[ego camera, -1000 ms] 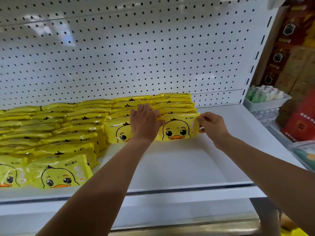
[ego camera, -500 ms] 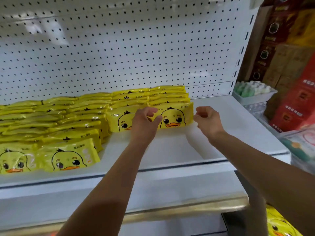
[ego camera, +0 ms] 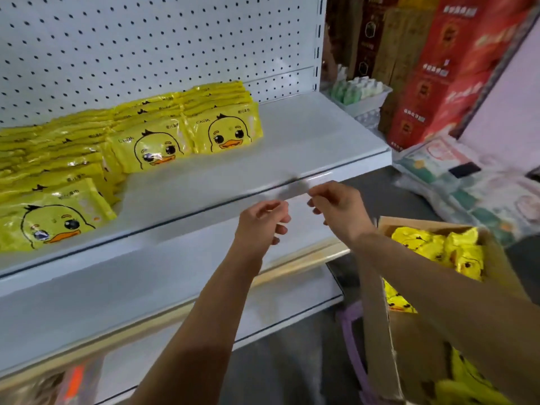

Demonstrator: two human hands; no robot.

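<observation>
Rows of yellow duck-face wipe packs (ego camera: 225,131) stand on the white shelf (ego camera: 306,147) against a pegboard back. My left hand (ego camera: 261,222) and my right hand (ego camera: 340,206) hang in front of the shelf's front edge, away from the packs. Their fingers are loosely curled and hold nothing. A cardboard box (ego camera: 382,325) at lower right holds more yellow duck packs (ego camera: 438,247), just beyond my right forearm.
A lower shelf (ego camera: 146,293) with a wooden trim juts out below. To the right stand red and brown cartons (ego camera: 432,68), a small tray of bottles (ego camera: 361,92), and plastic-wrapped bundles (ego camera: 473,182) on the floor.
Both hands let go of the rightmost duck pack and drew back from the shelf, down and to the right. The view swung right and down, bringing the box of packs into sight.
</observation>
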